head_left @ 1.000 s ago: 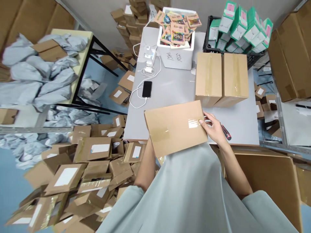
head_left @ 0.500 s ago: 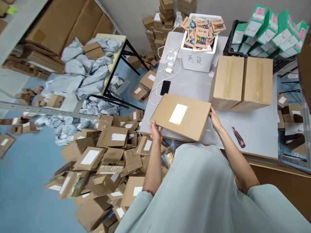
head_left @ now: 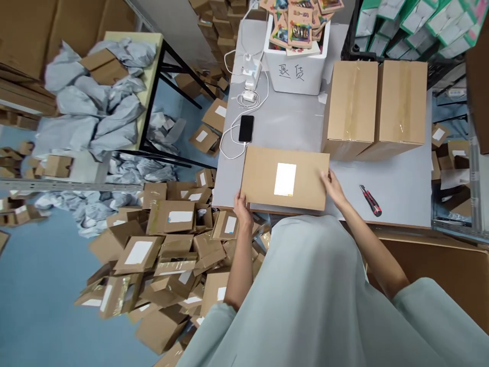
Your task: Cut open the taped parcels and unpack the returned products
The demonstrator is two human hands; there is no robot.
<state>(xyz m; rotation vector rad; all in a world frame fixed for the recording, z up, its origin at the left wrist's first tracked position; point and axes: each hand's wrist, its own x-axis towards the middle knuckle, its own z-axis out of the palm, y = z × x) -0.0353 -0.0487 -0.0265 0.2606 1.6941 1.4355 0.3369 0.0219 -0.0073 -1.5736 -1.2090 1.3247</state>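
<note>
A flat brown cardboard box (head_left: 260, 178) with a white label on top lies near the front edge of the grey table (head_left: 397, 163). My left hand (head_left: 242, 208) grips its near left corner, fingers closed on the edge. My right hand (head_left: 333, 186) holds its right side, fingers pressed against the edge. The box rests level, label facing up.
Two taller taped cartons (head_left: 376, 104) stand behind the box. A red utility knife (head_left: 370, 200) lies to the right. A black phone (head_left: 246, 128) on a white cable and a white bin (head_left: 296, 76) of colourful packs sit further back. Several labelled boxes (head_left: 168, 250) are heaped on the floor at left.
The box was turned over from its taped side to the label side, then lowered and squared flat on the table. My left hand came out from beneath it to the near left corner.
</note>
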